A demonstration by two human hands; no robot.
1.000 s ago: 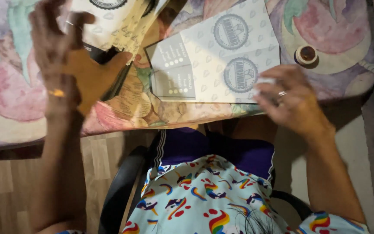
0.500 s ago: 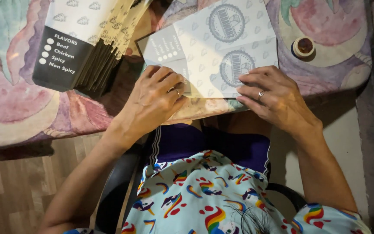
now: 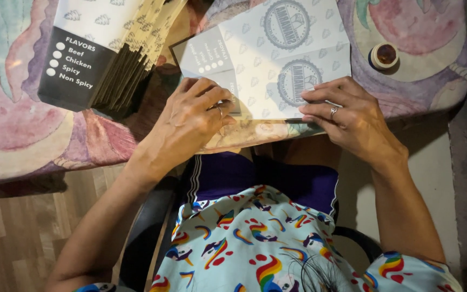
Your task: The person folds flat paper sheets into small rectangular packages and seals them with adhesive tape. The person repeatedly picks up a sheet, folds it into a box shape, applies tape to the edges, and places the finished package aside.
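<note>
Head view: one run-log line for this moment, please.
left hand: pressing flat carton | right hand: pressing carton edge | carton stack: beside

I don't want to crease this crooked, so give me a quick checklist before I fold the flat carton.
1. Left hand on the carton: ok, fingers press its left part.
2. Right hand on the carton: ok, fingertips hold its near edge.
3. Carton lying flat on the table: ok, though its near edge sits at the table's rim.
4. Stack clear of the carton: ok, it lies apart to the left.
5. Small jar out of the way: ok, off to the right.
6. Crease line aligned: cannot tell, hands cover it.
</note>
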